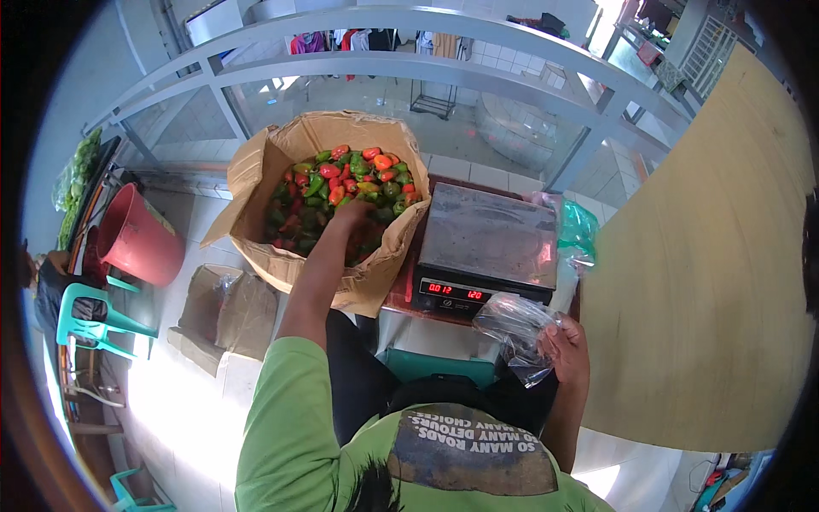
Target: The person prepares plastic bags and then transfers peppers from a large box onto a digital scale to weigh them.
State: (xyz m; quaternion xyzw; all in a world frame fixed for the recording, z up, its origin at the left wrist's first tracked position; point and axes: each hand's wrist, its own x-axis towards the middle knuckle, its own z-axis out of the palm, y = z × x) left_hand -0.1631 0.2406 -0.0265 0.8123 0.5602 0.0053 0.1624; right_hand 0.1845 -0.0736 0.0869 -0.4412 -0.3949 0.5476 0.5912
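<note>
My left hand [356, 214] reaches down among red, green and orange peppers [329, 171] in a large open cardboard box [253, 217]. Its fingers are hidden by the peppers and shade, so any grip there cannot be made out. A clear plastic bag [512, 320] is pinched in my right hand [566, 349], in front of a digital weighing scale [489, 233]. The scale has a flat metal platform and lit red digits on its front. Part of the bag overlaps the scale's lower right corner in the picture.
Behind the scale's right side lies a green plastic bag [577, 230]. A large wooden panel [697, 288] stands at the right. Leftward are a small open carton [224, 313], a red bucket [144, 237] and a teal plastic chair [96, 320], with a person [48, 294] beyond. A metal-framed railing [409, 64] runs ahead.
</note>
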